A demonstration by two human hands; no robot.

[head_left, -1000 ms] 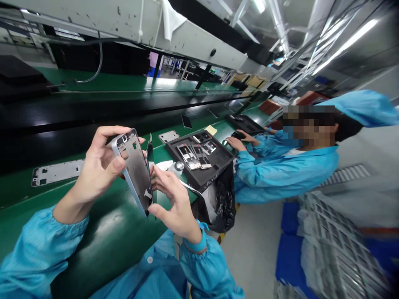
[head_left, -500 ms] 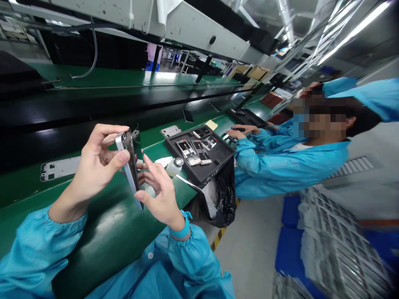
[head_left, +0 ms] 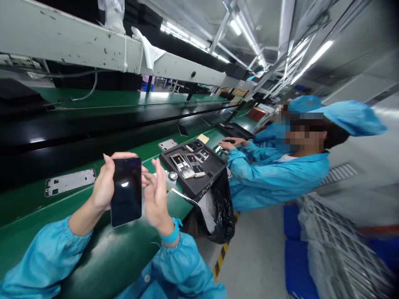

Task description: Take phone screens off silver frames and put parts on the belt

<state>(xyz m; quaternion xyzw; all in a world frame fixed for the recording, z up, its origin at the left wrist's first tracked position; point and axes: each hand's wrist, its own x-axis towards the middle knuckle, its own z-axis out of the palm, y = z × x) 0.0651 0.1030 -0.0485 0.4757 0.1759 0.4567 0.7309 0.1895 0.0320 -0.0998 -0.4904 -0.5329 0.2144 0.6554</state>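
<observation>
The left hand (head_left: 102, 187) gripped a black-faced smartphone (head_left: 126, 191), fingers curled behind it, above the green tabletop (head_left: 121, 253). The right hand (head_left: 157, 199) hovered just beside the phone's edge, its fingers (head_left: 156, 176) open, near a black foam tray (head_left: 210, 172) holding phone frames (head_left: 181, 165).

L hand (head_left: 102, 185) holds phone (head_left: 126, 192) upright, dark screen facing me; R hand (head_left: 156, 195) just beside its edge, fingers up, open. On green table (head_left: 106, 253): bare phone frame (head_left: 70, 182), black tray (head_left: 215, 166) w/ more frames (head_left: 182, 166), small btl (head_left: 171, 177) next to tray. Black bag (head_left: 218, 211) hangs below table edge. Co-worker's hands (head_left: 232, 143) near far tray (head_left: 235, 131).
</observation>
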